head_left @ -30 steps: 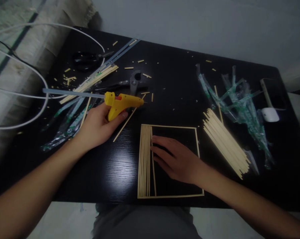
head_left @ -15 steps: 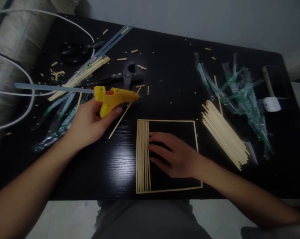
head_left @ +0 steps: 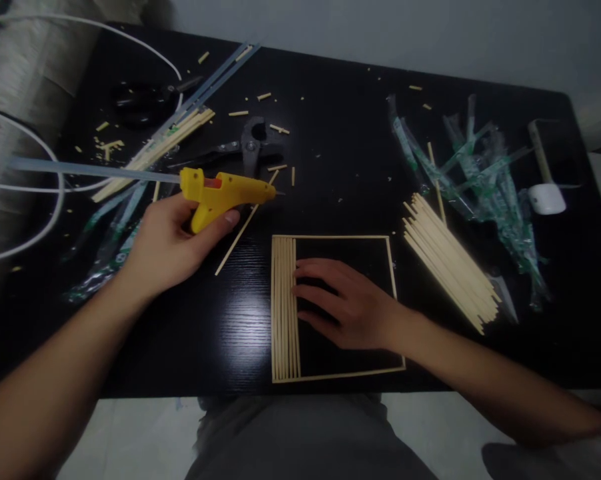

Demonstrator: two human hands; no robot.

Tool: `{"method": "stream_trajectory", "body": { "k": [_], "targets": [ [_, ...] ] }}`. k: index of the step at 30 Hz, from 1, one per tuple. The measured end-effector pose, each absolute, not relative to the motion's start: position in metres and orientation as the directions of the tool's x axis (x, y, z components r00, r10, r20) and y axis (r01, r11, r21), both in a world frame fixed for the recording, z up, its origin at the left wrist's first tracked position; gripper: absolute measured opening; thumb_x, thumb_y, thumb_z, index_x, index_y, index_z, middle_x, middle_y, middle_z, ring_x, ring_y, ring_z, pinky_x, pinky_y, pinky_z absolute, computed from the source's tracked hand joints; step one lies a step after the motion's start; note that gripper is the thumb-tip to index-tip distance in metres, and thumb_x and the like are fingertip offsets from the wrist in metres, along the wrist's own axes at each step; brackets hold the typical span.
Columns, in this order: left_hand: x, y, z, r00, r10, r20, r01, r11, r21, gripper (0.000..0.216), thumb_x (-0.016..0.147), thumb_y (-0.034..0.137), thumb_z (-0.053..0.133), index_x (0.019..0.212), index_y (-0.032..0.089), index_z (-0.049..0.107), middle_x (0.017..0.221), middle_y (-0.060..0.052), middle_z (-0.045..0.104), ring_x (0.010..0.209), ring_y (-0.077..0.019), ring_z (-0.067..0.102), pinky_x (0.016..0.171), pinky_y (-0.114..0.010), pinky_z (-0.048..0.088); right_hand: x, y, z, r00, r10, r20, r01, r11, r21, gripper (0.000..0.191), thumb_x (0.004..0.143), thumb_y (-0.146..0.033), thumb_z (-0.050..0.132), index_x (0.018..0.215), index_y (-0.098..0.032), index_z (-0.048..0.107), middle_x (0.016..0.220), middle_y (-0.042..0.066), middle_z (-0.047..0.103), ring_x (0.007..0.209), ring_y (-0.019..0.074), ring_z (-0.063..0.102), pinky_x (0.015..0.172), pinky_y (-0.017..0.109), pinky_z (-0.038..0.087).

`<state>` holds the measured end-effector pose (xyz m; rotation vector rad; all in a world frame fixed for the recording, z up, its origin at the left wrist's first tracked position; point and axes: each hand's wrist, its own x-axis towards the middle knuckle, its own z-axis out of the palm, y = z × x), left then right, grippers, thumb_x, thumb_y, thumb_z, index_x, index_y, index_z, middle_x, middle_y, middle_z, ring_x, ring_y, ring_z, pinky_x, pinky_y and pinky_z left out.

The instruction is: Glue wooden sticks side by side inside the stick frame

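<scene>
My left hand (head_left: 173,243) is wrapped round the handle of a yellow glue gun (head_left: 228,190), a long translucent glue stick (head_left: 90,170) trailing from its back end. Its nozzle points right. My right hand (head_left: 350,303) lies over a square frame of thin wooden sticks (head_left: 343,237), fingers spread, fingertips touching the rightmost of several upright sticks (head_left: 284,313) laid side by side along the frame's left side. Nothing is gripped in it. One loose stick (head_left: 238,233) slants on the table just beneath the glue gun.
To the right lie a bundle of sticks (head_left: 450,267), crumpled plastic wrappers (head_left: 500,180), a white case (head_left: 547,199) and a phone (head_left: 555,150). Pliers (head_left: 250,147), scissors (head_left: 145,100), more sticks (head_left: 155,153) and cut bits sit at the back left, with a white cable (head_left: 55,200) looping there.
The whole view has shifted slightly. Both hands keep nearly the same places: the left still holds the glue gun, and the right fingertips still rest at the row of sticks.
</scene>
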<state>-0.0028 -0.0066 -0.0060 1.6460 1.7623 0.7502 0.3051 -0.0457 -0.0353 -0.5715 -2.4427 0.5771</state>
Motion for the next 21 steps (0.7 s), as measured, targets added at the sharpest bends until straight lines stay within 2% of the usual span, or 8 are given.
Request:
{"method": "stream_trajectory", "body": {
  "k": [3,7,10,14,21],
  "targets": [
    [-0.0037,-0.0082,-0.0045,-0.06,0.998,-0.035,0.674,0.066,0.735,0.043,0.089,0.066,0.07,0.1,0.026,0.08,0.074,0.002,0.07,0.06,-0.0157,0.061,0.054,-0.031,0.046,0.3046,-0.0457,-0.0356,-0.751,0.513,0.417,0.266,0.812,-0.52,0.025,0.105,-0.016,0.071,0.13,-0.012,0.068,0.133,0.02,0.072,0.14,0.0319,0.069,0.114,0.05,0.065],
    [-0.002,-0.0086,-0.0035,-0.085,0.996,-0.018,0.674,0.071,0.735,0.044,0.088,0.069,0.07,0.094,0.027,0.08,0.07,0.004,0.068,0.057,-0.0137,0.057,0.052,-0.03,0.045,0.305,-0.0459,-0.0353,-0.748,0.515,0.418,0.26,0.807,-0.53,0.025,0.104,-0.015,0.073,0.129,-0.008,0.069,0.133,0.023,0.072,0.142,0.0333,0.067,0.115,0.051,0.065],
    [-0.0015,-0.0083,-0.0016,-0.085,0.996,-0.004,0.632,0.057,0.773,0.039,0.086,0.066,0.074,0.09,0.028,0.08,0.066,0.005,0.066,0.053,-0.0124,0.052,0.05,-0.029,0.043,0.3055,-0.0462,-0.0356,-0.748,0.521,0.411,0.27,0.804,-0.53,0.025,0.105,-0.015,0.072,0.129,-0.01,0.069,0.134,0.022,0.072,0.142,0.0332,0.067,0.115,0.053,0.064],
    [-0.0043,-0.0092,-0.0002,-0.023,1.0,0.008,0.567,0.006,0.824,0.032,0.08,0.06,0.082,0.083,0.029,0.083,0.073,0.002,0.074,0.06,-0.017,0.061,0.053,-0.03,0.05,0.3053,-0.0462,-0.0365,-0.751,0.518,0.41,0.277,0.811,-0.516,0.025,0.106,-0.018,0.071,0.13,-0.012,0.068,0.134,0.021,0.073,0.14,0.0327,0.069,0.118,0.056,0.062],
    [-0.0075,-0.0125,0.0045,0.072,0.997,-0.029,0.649,-0.024,0.76,0.027,0.083,0.061,0.078,0.085,0.035,0.083,0.08,0.001,0.079,0.069,-0.024,0.072,0.061,-0.039,0.058,0.3045,-0.0457,-0.0367,-0.745,0.52,0.419,0.269,0.808,-0.524,0.027,0.105,-0.016,0.072,0.13,-0.009,0.069,0.135,0.023,0.072,0.14,0.034,0.068,0.118,0.056,0.062]
  ]
}}
